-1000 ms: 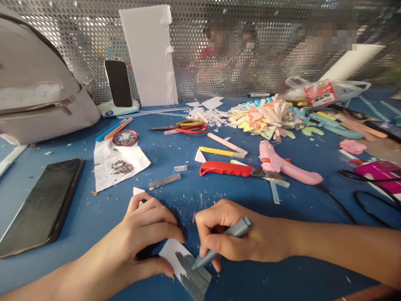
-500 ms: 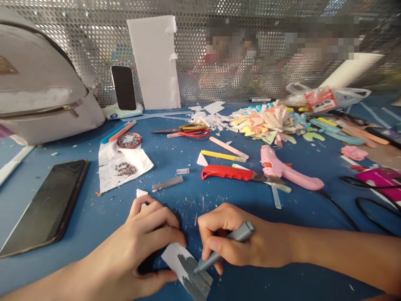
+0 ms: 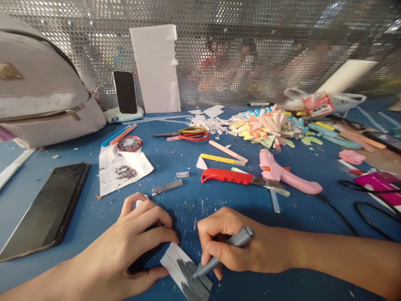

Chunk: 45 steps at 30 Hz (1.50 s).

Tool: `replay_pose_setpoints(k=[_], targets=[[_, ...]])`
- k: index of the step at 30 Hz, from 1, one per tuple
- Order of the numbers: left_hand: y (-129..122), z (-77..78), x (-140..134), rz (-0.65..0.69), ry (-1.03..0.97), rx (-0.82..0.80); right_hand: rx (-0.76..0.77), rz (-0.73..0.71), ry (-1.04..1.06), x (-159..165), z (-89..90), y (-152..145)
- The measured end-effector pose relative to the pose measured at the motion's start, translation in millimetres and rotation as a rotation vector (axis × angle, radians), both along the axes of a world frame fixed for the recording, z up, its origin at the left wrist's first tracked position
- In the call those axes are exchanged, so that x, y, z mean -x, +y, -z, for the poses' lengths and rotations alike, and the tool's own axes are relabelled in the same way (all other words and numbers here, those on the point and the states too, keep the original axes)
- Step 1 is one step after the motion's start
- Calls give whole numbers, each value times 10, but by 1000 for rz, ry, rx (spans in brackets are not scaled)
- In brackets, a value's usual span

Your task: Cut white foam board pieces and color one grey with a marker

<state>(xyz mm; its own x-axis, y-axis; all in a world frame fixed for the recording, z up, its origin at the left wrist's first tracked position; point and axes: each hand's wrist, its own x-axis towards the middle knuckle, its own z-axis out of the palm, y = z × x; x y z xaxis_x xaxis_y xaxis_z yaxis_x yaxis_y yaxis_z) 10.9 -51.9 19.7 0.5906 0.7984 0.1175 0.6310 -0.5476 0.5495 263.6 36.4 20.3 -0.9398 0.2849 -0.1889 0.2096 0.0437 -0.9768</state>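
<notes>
My right hand (image 3: 234,242) grips a grey marker (image 3: 239,238), its tip resting on a small white strip of card or foam (image 3: 171,261). Uneven grey strokes cover the lower right part of that strip, while its upper left stays white. My left hand (image 3: 138,242) arches over the table to the left of the strip, fingers apart. Its thumb tip and one fingertip lie at the strip's edge; whether they press on it I cannot tell. A bit of white material (image 3: 139,202) shows beneath its far fingers. Beyond it lies a grey-coloured strip (image 3: 167,187).
A red-handled knife (image 3: 227,176) and a pink glue gun (image 3: 288,175) with a black cord lie ahead. Scissors (image 3: 194,133), a pile of coloured pieces (image 3: 266,127) and beads on white paper (image 3: 125,171) are farther back. A phone (image 3: 46,205) lies left, near a backpack (image 3: 46,92).
My left hand has shifted slightly left, its fingers easing off the strip. The marker tip has moved a little down and left over the grey area. The view has tilted slightly.
</notes>
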Motion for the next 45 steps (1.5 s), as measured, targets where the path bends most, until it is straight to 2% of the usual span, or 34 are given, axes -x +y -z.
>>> replay_pose_setpoints(k=[4,9,14,20,24,27,32,39,43,45], targets=[[-8,4,7,-23,0,2,15,11,5,6,7,0],[24,-2,22,22,-4,56,1,8,18,5,7,-1],[39,-24,-11,59,-21,33,-10,12,4,2,18,2],[74,30,-25,107,-13,22,1,7,2,-4,14,-2],[109,12,-13,106,-8,62,111,15,47,-8,0,14],[107,-46,-13,146,32,121,195,77,133,-13,5,33],[79,-106,-21,170,55,155,73,38,103,-20,21,15],[54,-93,-14,150,19,174,-153,33,92,7,-17,-11],[50,-80,-9,149,23,179,-53,-112,114,-3,16,7],[57,-76,-12,143,21,179,-22,-94,115,-6,25,10]])
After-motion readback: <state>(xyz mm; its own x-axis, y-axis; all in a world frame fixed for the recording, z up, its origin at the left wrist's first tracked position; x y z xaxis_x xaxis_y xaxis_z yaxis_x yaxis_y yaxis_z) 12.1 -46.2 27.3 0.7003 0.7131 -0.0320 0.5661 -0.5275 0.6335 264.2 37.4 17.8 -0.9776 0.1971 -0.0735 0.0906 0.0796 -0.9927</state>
